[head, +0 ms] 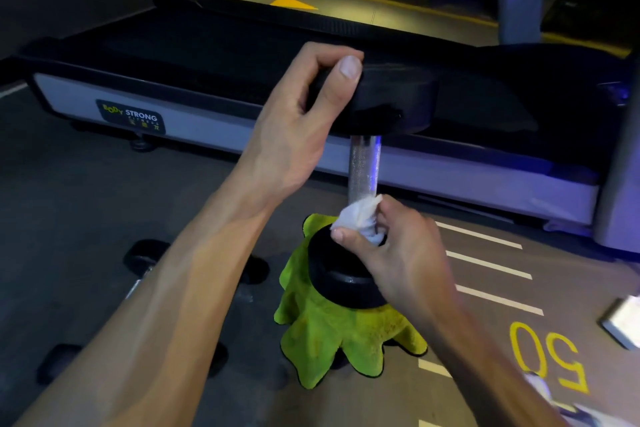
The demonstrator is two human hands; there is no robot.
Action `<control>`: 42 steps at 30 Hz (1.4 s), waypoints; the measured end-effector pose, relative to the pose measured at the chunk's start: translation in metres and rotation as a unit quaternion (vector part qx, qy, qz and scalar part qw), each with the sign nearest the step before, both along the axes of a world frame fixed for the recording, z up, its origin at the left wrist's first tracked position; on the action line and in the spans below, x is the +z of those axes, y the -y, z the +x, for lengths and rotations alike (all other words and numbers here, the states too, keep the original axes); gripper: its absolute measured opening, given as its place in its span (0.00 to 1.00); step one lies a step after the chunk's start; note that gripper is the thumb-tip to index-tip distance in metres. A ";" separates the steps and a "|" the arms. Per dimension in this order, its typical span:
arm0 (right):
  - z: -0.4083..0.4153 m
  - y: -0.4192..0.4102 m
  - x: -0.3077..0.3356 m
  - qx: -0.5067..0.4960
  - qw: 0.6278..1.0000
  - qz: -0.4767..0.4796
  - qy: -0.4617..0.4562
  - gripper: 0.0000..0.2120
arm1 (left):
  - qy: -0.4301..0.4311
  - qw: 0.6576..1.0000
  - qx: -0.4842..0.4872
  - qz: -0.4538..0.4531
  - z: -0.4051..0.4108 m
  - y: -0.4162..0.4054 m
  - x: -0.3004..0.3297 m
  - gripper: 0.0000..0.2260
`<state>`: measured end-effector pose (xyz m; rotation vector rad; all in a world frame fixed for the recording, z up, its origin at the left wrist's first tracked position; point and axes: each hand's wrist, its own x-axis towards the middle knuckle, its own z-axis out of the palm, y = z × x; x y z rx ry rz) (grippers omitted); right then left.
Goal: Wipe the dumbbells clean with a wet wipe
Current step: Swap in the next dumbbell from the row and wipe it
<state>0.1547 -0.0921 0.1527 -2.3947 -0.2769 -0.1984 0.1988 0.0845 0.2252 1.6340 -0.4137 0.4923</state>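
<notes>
Just one view here, a wide-angle head cam looking forward and steeply down at the floor (pixel 104 204), so there's no second view for it to overlap with. It sits close over the work: both forearms run in from the near edge, and the left hand (pixel 298 135) and right hand (pixel 398 253) fill the middle of the shot around an upright dumbbell (pixel 365 166) standing on a green cloth (pixel 332 340). The lens bends things toward the edges. Far side of the view is taken up by a treadmill (pixel 173 104) running left to right, and painted floor lines (pixel 485 267) sit on the right.
</notes>
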 end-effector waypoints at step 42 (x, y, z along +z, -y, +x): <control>0.020 -0.061 0.022 -0.019 0.960 0.250 0.122 0.15 | 0.001 0.998 -0.037 -0.045 -0.007 0.003 -0.004 0.14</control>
